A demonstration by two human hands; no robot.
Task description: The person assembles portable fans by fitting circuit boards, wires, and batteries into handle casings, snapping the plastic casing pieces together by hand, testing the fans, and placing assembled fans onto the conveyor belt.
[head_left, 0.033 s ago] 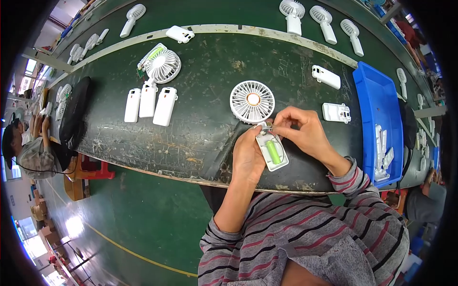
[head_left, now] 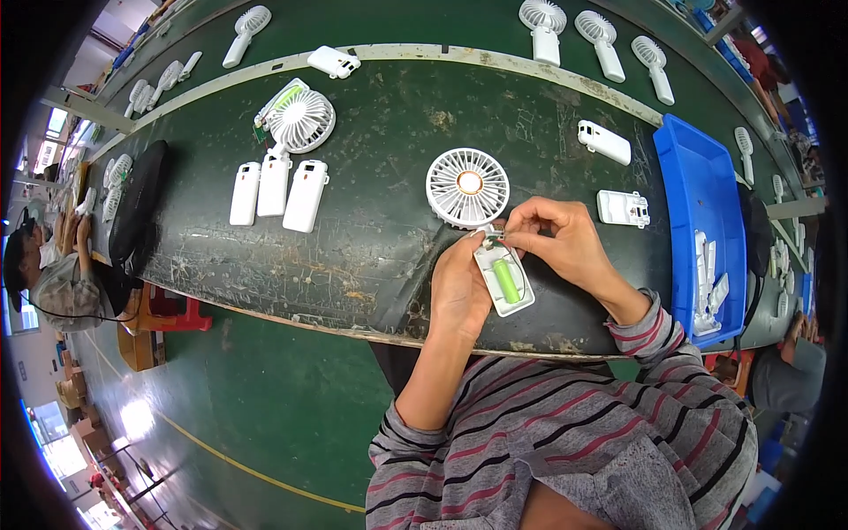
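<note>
Green bench [head_left: 380, 159], bin [head_left: 677, 221] of white pieces [head_left: 701, 283], left fingers [head_left: 473, 243] around casing [head_left: 514, 309] with battery [head_left: 506, 281], right fingers [head_left: 532, 241] narrow

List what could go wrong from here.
The green cell lies uncovered in the white handle shell, so a tilt by the left hand might shift it.
The right hand has its fingertips at small parts near the fan head; a slip might bend them.
The shell is held near the edge of the table, so if dropped it might reach the floor.
</note>
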